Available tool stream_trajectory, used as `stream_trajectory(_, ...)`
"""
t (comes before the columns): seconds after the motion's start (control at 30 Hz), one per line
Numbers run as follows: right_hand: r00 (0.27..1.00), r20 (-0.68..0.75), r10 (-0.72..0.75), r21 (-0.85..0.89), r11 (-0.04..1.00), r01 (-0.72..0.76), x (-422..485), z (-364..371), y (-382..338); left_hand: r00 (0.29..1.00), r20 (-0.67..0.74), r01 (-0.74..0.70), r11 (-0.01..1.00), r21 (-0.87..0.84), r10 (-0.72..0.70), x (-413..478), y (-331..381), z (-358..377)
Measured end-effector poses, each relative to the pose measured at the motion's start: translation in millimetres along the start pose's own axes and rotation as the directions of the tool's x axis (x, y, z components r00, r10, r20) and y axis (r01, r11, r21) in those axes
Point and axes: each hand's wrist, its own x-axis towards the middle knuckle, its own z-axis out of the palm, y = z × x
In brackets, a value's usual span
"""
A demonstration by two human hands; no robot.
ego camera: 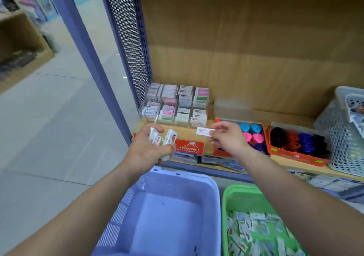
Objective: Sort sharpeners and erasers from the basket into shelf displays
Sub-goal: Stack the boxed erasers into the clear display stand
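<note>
left hand (145,150) bare | right hand (229,137) bare | left forearm (78,206), right forearm (295,192) uncovered to frame edge

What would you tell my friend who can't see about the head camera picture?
A person's right hand pinches one small white wrapped eraser near a clear plastic eraser display on a wooden shelf, while the left hand grips several more erasers. Below sit a lilac plastic basket and a green plastic basket holding packets.

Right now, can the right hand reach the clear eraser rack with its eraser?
Probably yes: the right hand, pinching one eraser, hovers just before the clear eraser rack, with nothing between.
</note>
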Motion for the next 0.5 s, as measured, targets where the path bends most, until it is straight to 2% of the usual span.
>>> stream_trajectory(0.13, 0.993, -0.075, -0.091, -0.208, 0.975, 0.074, 74, 7, 3, 1.0, -0.015, -0.009, 1.0, -0.011, 0.009, 23, -3, -5)
stream_trajectory(0.23, 0.975, -0.097, -0.198, -0.388, 0.91, 0.146, 122, 16, 1, 1.0, -0.023, 0.001, 1.0, -0.023, -0.001, 39, -6, -10)
stream_trajectory(0.33, 0.964, -0.034, -0.265, -0.578, 0.792, 0.197, 160, 26, 7, 0.999, -0.041, 0.01, 1.0, -0.022, -0.011, 52, -10, -15)
stream_trajectory(0.43, 0.963, 0.084, -0.255, -0.702, 0.671, 0.238, 180, 32, 12, 0.999, -0.046, 0.022, 1.0, -0.02, -0.023, 60, -11, -18)
stream_trajectory(0.5, 0.952, 0.165, -0.258, -0.783, 0.553, 0.285, 188, 30, 12, 0.998, -0.052, 0.03, 0.999, -0.031, -0.031, 63, -12, -18)
